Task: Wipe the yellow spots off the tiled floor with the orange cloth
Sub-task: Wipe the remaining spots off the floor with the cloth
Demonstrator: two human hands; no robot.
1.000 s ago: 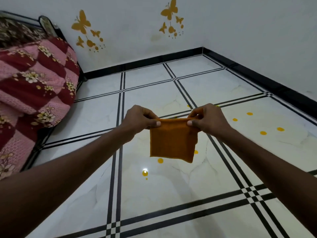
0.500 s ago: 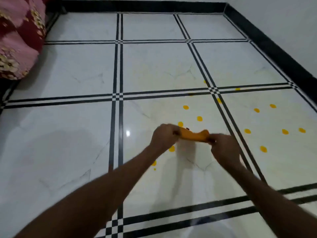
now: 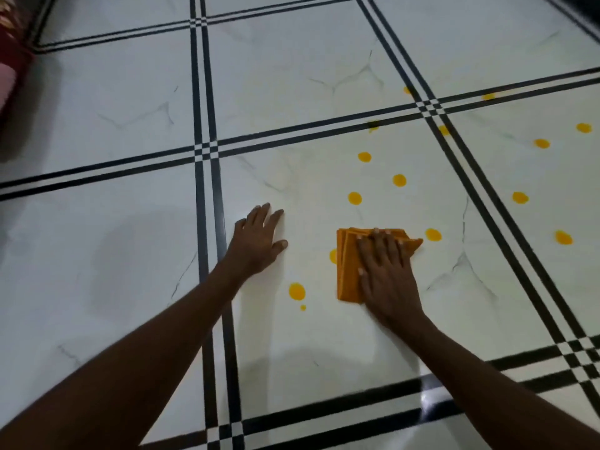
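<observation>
The folded orange cloth [image 3: 348,271] lies flat on the white tiled floor [image 3: 130,254]. My right hand [image 3: 386,271] presses down on it with straight, spread fingers. My left hand [image 3: 259,238] rests flat on the bare tile to the cloth's left, fingers straight. Several yellow spots dot the floor: a large one [image 3: 297,291] between my hands, one [image 3: 333,256] half under the cloth's left edge, one [image 3: 433,234] just past its right corner, and others further off such as [image 3: 354,198].
Black double grout lines [image 3: 207,190] cross the floor. A red and pink blanket edge [image 3: 8,60] shows at the far left. More yellow spots [image 3: 563,238] lie on the tile to the right.
Both hands held the cloth up in the air, then lowered it. Now the cloth lies folded on the floor under my right hand, and my left hand has let go and rests on the tile.
</observation>
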